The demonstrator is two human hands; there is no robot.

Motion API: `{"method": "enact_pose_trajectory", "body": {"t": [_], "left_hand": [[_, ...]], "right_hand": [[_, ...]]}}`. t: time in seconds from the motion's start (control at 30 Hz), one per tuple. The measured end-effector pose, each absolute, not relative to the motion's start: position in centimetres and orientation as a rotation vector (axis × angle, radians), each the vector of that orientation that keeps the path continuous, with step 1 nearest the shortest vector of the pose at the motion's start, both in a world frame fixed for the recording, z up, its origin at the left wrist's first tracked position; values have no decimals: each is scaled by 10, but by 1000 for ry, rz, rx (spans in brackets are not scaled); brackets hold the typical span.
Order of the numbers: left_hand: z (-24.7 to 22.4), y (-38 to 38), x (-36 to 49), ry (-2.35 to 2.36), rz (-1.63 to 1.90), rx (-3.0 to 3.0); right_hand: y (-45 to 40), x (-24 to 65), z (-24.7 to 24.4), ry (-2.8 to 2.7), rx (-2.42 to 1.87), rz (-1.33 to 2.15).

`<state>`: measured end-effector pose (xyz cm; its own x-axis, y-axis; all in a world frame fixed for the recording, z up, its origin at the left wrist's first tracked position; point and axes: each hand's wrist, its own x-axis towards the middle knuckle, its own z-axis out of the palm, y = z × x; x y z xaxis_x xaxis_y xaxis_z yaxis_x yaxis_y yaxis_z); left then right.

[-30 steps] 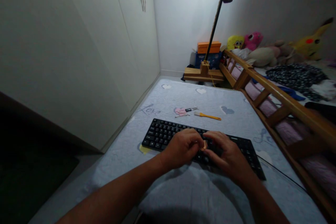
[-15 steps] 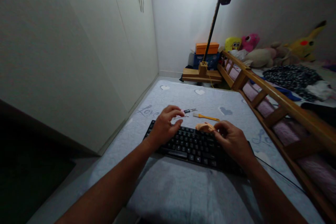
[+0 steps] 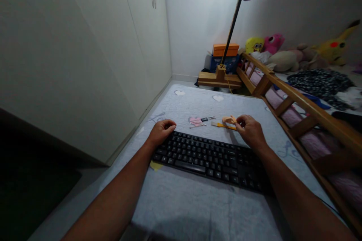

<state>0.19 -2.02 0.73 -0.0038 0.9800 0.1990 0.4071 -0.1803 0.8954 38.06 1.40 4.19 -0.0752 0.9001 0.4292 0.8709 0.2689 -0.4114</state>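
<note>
A black keyboard (image 3: pixel 198 154) lies at a slant on the bed sheet in front of me. My left hand (image 3: pixel 162 132) is at its far left corner, fingers curled and closed against the edge; the fingertips are partly hidden. Beyond the keyboard's right half, my right hand (image 3: pixel 250 130) pinches a crumpled peach-coloured cloth (image 3: pixel 228 119) between thumb and fingers. Just beneath the cloth lies a brush (image 3: pixel 219 124) with a yellow handle and pale bristles. Left of the brush rest a thin tool with a dark grip (image 3: pixel 204 119) and a few slim cotton swabs (image 3: pixel 198 125).
A yellow patch (image 3: pixel 155 165) shows beside the keyboard's near left corner. White wardrobe doors (image 3: pixel 113 64) stand along the left. A wooden bed rail (image 3: pixel 299 101) runs along the right. At the far end are a wooden stand (image 3: pixel 219 77) with a pole and stacked boxes (image 3: pixel 225 50).
My left hand has moved left and down from above the swabs to the keyboard's corner, its fingers closing. My right hand has carried the cloth away from me, off the keyboard to above the brush.
</note>
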Motion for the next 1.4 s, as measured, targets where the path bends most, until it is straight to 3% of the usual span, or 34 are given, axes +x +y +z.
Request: {"method": "enact_pose_trajectory", "body": {"t": [0.2, 0.37, 0.83, 1.4], "left_hand": [[6, -16, -3, 1461, 1170, 1586], [7, -16, -5, 1462, 1196, 1553], [-3, -12, -9, 1458, 1210, 1532], [2, -14, -7, 1445, 1235, 1493]], "right_hand": [[24, 384, 28, -2212, -1738, 233], [25, 381, 37, -2294, -1875, 123], [41, 274, 41, -2575, -1606, 197], [60, 237, 27, -2589, -1864, 200]]}}
